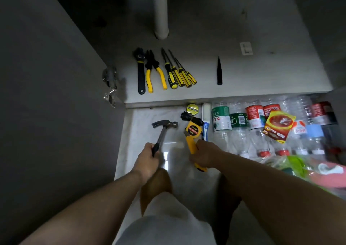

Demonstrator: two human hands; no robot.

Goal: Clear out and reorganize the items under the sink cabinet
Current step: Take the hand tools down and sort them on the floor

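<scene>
The cabinet (262, 76) stands open in front of me, its door (46, 95) swung out on my left and a pipe (160, 11) coming down at the back. On the tiles (142, 117) to my right lies a row of bottles (221, 121), with a red packet (279, 125) on top of them.

On the cabinet floor, near the front edge, a wrench (140, 70), pliers (153, 72) and screwdrivers (177, 74) lie side by side. A black pick (219, 72) lies well apart to their right.

My left hand (148, 160) is curled tight round the handle of the hammer (162, 128), whose head points toward the cabinet, over the tiles. My right hand (205, 156) grips a yellow tool (192, 145). A tape measure (192, 129) sits at its far end; I cannot tell whether I hold that too. Just beyond are a brush (206, 113) and a tape roll (192, 109).
</scene>
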